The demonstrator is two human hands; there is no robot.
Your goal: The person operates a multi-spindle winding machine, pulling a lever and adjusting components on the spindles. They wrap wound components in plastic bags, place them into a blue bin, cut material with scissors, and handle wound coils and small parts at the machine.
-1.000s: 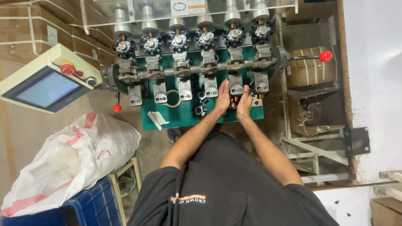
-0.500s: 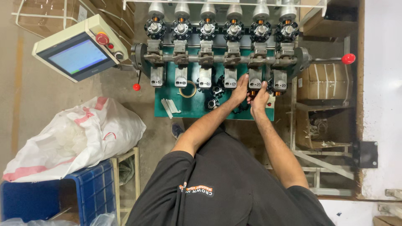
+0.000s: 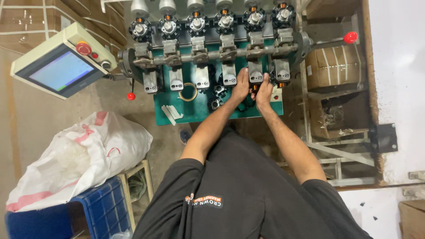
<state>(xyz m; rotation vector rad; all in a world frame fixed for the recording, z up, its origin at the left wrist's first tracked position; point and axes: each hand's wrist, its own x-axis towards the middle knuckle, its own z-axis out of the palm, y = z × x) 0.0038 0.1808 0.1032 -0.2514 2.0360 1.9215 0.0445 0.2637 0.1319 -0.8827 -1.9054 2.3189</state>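
We see the view has slid since the earlier picture: the machine sat further right then, and now the green bed (image 3: 190,110) fills the upper middle of the frame, while the control panel (image 3: 62,62) with its pale screen holds the upper left. Both hands were already at the fifth station then, and they have stayed there.

Around the room: a row of six winding heads (image 3: 208,22) runs along the top edge, a ring of tape (image 3: 189,91) lies flat on the green bed, and white strips (image 3: 170,114) rest near its lower left corner. A white sack (image 3: 75,155) slumps at lower left over a blue crate (image 3: 95,208). Cardboard boxes (image 3: 332,66) stack at the upper right, beside a red knob (image 3: 350,37).

Now the hands (tight together, nearly touching). The left hand (image 3: 241,86) reaches up with fingers mostly extended against the grey clamp block (image 3: 255,72). The right hand (image 3: 264,90) curls just beside it, fingertips closed around a small copper-wound part (image 3: 255,87) under that block. Whether the left hand grips anything, we cannot tell.
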